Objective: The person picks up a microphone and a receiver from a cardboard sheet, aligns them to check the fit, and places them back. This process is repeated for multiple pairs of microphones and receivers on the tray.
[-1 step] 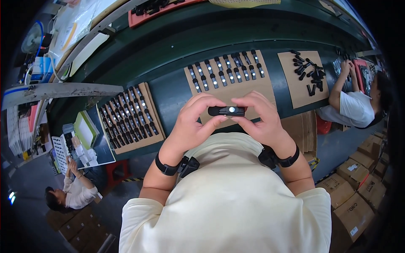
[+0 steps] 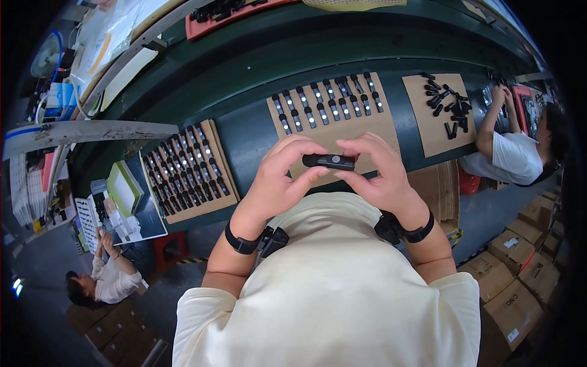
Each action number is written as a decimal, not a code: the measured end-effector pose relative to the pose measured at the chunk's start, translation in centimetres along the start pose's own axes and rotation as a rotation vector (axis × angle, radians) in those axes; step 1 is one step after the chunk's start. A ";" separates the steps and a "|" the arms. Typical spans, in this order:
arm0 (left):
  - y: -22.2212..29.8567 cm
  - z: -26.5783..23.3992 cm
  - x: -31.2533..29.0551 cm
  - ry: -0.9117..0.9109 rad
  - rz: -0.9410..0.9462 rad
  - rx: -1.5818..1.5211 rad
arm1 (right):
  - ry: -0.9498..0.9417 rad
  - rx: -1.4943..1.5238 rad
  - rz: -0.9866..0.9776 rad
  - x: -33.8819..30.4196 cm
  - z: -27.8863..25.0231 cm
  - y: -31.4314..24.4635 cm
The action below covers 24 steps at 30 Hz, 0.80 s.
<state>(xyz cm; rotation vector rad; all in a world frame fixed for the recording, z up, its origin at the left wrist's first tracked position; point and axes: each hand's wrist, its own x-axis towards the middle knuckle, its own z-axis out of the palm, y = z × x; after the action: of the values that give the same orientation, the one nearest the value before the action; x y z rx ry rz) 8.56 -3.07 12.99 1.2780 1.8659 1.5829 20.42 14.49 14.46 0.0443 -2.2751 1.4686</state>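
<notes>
A small black oblong device (image 2: 328, 161) with a pale round spot on its top is held level in front of my chest. My left hand (image 2: 275, 180) grips its left end with thumb and fingers, and my right hand (image 2: 379, 174) grips its right end. Both wrists wear black bands. Just beyond my hands lies a cardboard sheet (image 2: 385, 125) on the dark green bench (image 2: 244, 140), carrying two rows of similar black devices (image 2: 324, 104).
A second cardboard sheet (image 2: 202, 211) at the left holds several rows of devices. A third sheet (image 2: 434, 137) at the right has loose black pieces. A seated person (image 2: 510, 156) works at the right, another person (image 2: 104, 281) at the lower left. Cardboard boxes (image 2: 520, 287) stand on the floor.
</notes>
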 end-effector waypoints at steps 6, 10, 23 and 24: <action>-1.9 0.4 0.3 -0.069 0.014 -0.076 | -0.049 0.018 -0.148 0.3 -0.2 0.8; -2.7 0.4 0.3 -0.087 0.003 -0.090 | -0.065 -0.041 -0.167 0.9 -0.1 1.2; -19.7 1.0 -6.4 0.436 -0.790 -0.226 | -0.249 -0.233 0.065 -3.2 6.3 14.4; -20.2 1.5 -6.7 0.424 -0.832 -0.201 | -0.271 -0.269 0.065 -3.6 6.8 15.4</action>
<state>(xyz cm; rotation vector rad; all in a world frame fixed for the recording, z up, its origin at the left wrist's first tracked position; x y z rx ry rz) 5.29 -6.76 -7.79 0.0120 2.0040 1.5408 17.50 14.53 -2.55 0.0940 -2.6989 1.2364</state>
